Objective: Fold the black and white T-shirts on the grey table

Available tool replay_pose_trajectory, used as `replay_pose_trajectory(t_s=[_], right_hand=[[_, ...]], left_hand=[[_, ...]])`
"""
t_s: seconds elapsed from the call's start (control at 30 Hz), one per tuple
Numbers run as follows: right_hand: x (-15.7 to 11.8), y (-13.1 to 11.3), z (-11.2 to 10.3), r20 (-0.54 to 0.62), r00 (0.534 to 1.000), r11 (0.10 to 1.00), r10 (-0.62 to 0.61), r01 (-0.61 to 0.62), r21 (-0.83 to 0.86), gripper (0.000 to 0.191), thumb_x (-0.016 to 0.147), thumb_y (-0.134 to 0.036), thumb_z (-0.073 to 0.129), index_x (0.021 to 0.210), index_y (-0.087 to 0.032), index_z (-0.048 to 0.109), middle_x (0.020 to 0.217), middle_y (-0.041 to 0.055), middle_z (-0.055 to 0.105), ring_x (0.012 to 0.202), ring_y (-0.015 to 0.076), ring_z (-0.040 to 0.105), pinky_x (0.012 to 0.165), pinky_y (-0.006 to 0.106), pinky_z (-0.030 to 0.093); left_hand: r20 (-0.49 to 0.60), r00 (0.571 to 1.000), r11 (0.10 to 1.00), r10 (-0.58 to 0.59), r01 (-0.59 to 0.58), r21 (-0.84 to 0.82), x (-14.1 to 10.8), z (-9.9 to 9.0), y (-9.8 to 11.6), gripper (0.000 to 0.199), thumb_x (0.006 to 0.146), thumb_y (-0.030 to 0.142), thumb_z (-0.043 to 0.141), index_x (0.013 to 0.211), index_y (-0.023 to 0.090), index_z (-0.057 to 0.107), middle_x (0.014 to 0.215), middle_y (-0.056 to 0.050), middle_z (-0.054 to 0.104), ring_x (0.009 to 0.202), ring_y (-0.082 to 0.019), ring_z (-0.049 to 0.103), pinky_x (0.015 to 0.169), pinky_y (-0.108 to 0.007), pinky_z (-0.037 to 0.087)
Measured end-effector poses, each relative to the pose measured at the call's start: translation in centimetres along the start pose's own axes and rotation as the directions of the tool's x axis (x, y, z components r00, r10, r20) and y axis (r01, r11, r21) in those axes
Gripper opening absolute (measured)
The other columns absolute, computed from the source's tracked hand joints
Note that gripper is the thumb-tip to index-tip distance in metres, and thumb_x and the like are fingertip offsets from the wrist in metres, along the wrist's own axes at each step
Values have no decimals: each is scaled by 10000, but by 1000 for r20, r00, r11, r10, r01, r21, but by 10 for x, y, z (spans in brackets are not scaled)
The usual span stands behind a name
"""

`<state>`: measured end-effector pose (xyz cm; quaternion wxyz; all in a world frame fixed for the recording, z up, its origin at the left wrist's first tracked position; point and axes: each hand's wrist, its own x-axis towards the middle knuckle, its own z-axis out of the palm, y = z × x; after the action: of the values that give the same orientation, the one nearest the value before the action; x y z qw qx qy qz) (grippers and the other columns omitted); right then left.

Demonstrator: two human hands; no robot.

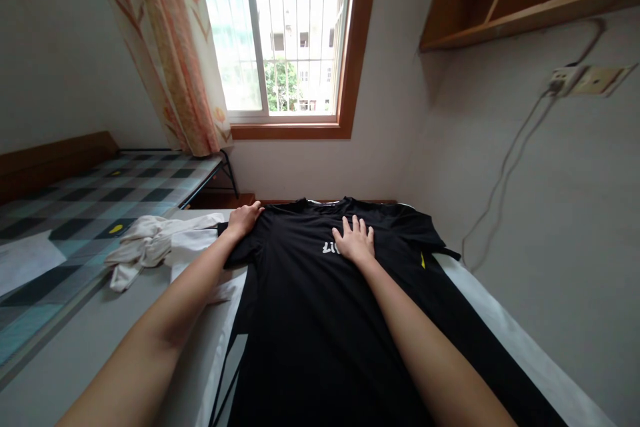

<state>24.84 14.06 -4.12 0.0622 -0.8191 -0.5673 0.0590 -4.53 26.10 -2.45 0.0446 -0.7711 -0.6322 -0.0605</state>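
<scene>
A black T-shirt (310, 320) lies spread out, its collar toward the window, with white lettering on the chest and a small yellow mark at the right. My left hand (245, 219) is at the shirt's left sleeve, fingers closed together at the sleeve's upper edge; whether cloth is pinched is hard to make out. My right hand (355, 239) rests flat on the chest beside the lettering, fingers spread, holding nothing.
Crumpled whitish cloth (145, 245) lies left of the shirt. A bed with checked bedding (150, 177) stands at the left, below a curtain (175, 47). Cables (505, 173) hang from a socket (567, 80) on the right wall, below a wooden shelf (530, 17).
</scene>
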Motion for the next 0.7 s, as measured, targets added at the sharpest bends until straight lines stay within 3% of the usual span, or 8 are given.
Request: replay_pose_trajectory(t_s=[0.2,0.37,0.47,0.53,0.63,0.7], right_hand=[[0,1,-1,0,1000,1000,-5,5,8,696,944,-582,211,1541,-226,231,1614,96,136,1472,278,85,1162,480,48],[0,-1,-2,6,1000,1000,2,-2,13,697,943,-581,215,1543,-227,225,1615,96,133,1472,276,81,1163,477,53],[0,-1,-1,1,1000,1000,2,-2,21,697,942,-577,223,1541,-222,233,1614,99,136,1473,278,81,1164,481,53],[0,-1,-1,-5,1000,1000,1,-1,30,695,941,-573,231,1538,-219,244,1613,103,142,1472,281,87,1164,483,54],[1,0,0,-5,1000,999,-7,7,37,696,940,-575,230,1537,-217,250,1612,103,146,1473,282,88,1164,486,52],[1,0,0,-1,1000,999,-9,9,34,698,940,-578,228,1539,-218,242,1612,102,143,1474,281,84,1164,487,50]], left_hand=[[-35,997,993,-76,72,-94,-2,6,-3,402,974,498,309,1118,227,567,970,-129,714,936,-288,673,747,-316,453],[-6,1000,1000,2,-1,15,-3,-10,3,424,964,461,360,1278,205,483,1204,-159,620,1060,-311,615,866,-376,433],[-53,996,990,72,-65,126,-8,-27,25,401,937,369,439,1273,164,518,1264,-197,561,1153,-352,547,968,-456,370],[-80,989,991,121,-116,73,-16,-32,48,399,935,372,442,1265,173,547,1286,-191,548,1182,-344,528,999,-464,352],[-4,977,970,214,-213,-113,-36,-25,81,481,939,511,400,1317,250,543,1384,-137,512,1256,-302,491,1035,-415,357],[67,965,954,255,-240,-181,-49,-13,94,569,913,589,405,1387,285,488,1485,-107,431,1380,-307,361,1104,-437,287]])
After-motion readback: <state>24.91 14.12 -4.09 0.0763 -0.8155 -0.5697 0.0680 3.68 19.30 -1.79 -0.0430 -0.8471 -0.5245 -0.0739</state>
